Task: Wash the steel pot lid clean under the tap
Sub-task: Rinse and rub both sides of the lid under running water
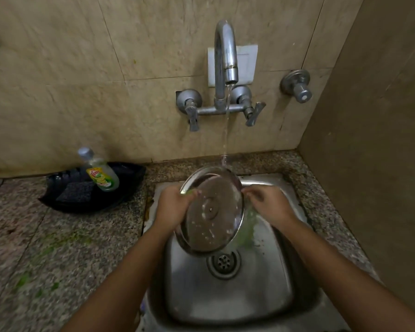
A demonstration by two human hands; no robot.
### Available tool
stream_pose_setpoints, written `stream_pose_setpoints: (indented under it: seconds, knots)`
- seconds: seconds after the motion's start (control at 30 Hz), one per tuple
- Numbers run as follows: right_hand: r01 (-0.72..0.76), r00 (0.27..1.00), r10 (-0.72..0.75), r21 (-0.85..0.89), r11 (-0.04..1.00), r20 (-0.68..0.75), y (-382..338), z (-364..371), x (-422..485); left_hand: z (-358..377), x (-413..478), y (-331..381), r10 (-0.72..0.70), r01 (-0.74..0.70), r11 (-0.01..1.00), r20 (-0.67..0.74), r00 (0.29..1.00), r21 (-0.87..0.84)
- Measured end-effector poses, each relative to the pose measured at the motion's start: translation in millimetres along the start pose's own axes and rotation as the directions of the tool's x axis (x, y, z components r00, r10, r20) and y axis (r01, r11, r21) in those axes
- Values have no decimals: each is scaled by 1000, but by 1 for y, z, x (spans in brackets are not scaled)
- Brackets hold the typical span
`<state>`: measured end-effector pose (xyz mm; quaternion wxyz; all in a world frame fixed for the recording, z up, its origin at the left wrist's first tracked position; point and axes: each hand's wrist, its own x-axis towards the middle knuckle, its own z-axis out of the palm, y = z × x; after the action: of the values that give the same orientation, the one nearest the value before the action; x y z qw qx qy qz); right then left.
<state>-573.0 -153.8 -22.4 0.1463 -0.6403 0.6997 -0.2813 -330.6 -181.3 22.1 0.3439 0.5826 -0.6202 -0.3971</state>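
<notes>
The round steel pot lid (pixel 211 212) is held tilted over the steel sink (pixel 228 300), its underside toward me, wet and speckled with foam. A thin stream of water runs from the wall tap (pixel 227 56) onto the lid's top rim. My left hand (pixel 175 207) grips the lid's left edge, with something green showing at the fingertips. At the lid's right edge my right hand (pixel 268 202) has its fingers bent against the rim; the blur hides whether it grips.
A dish-soap bottle (pixel 100 172) and a dark scrub pad (pixel 76 192) lie in a black tray (pixel 127 173) on the granite counter (pixel 58 248) left of the sink. The drain (pixel 223 261) sits below the lid. A side wall (pixel 374 140) closes the right.
</notes>
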Motion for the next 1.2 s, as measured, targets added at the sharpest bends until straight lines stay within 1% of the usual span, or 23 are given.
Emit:
stream_pose_setpoints:
  seconds: [0.03, 0.1, 0.13, 0.17, 0.23, 0.33, 0.47, 0.53, 0.57, 0.63, 0.67, 0.7, 0.73, 0.8, 0.83, 0.87, 0.9, 0.97, 1.03, 1.1, 1.13, 1.17, 1.2]
  knots:
    - [-37, 998, 41, 87, 996, -46, -4, 1, 4, -1, -1, 4, 35, -37, 996, 22, 999, 81]
    - [-73, 988, 103, 246, 967, -113, -14, 2, 10, -3, 0, 5, 76, -84, 983, 53, 996, 164]
    - [-76, 984, 120, 303, 950, -131, -19, 2, 15, -5, 2, 3, 79, -86, 984, 51, 996, 156]
    - [-64, 984, 116, 343, 937, -132, -23, 2, 19, -7, 4, 1, 66, -70, 992, 43, 997, 106]
    - [-15, 993, 56, 372, 928, -99, -31, 3, 29, -9, 9, -3, 21, -20, 998, 27, 999, -54]
    - [58, 997, -43, 308, 950, -56, -44, 4, 46, -9, 12, -1, -46, 54, 971, 38, 998, -232]
    - [201, 979, -201, 16, 979, -23, -66, 5, 68, -1, 16, 7, -91, 126, 903, 103, 991, -411]
    - [345, 939, -342, -87, 935, 39, -78, 3, 74, 1, 21, 10, -70, 116, 908, 127, 989, -403]
    - [427, 903, -417, -101, 899, 105, -83, 2, 75, 3, 23, 13, -51, 101, 924, 141, 989, -369]
    - [565, 809, -532, -82, 821, 250, -90, -1, 76, 6, 25, 14, -10, 58, 958, 168, 986, -281]
    - [582, 783, -545, -45, 812, 299, -90, -4, 76, 8, 25, 14, 4, 44, 964, 181, 983, -262]
    - [539, 795, -517, 19, 842, 318, -86, -7, 77, 8, 25, 13, 0, 49, 963, 183, 983, -265]
    - [448, 836, -459, 109, 887, 302, -80, -11, 77, 8, 24, 11, -20, 70, 955, 174, 984, -290]
    - [223, 945, -278, 282, 933, 174, -59, -16, 77, 5, 21, 5, -82, 132, 902, 137, 987, -410]
    - [144, 980, -181, 324, 935, 88, -49, -17, 77, 3, 20, 2, -121, 173, 858, 137, 983, -484]
    - [99, 994, -109, 322, 942, 15, -42, -16, 78, 1, 19, -1, -160, 222, 812, 159, 974, -540]
    - [75, 997, -69, 275, 958, -33, -38, -15, 79, 0, 19, -2, -189, 279, 775, 213, 959, -568]
    - [75, 997, -72, 124, 990, -24, -44, -13, 81, -2, 21, 4, -229, 406, 740, 367, 902, -536]
    - [192, 978, -192, 11, 981, 86, -61, -15, 81, -3, 28, 13, -226, 443, 777, 459, 859, -448]
    - [373, 912, -360, -35, 927, 195, -80, -14, 82, -3, 34, 21, -180, 406, 806, 475, 861, -431]
    - [426, 886, -410, -34, 904, 218, -86, -13, 83, -2, 36, 22, -169, 397, 803, 469, 867, -445]
    - [434, 880, -421, -12, 901, 221, -90, -14, 85, -1, 37, 22, -163, 384, 802, 450, 878, -459]
    - [398, 893, -395, 29, 917, 218, -89, -16, 88, -1, 36, 22, -154, 362, 806, 425, 892, -468]
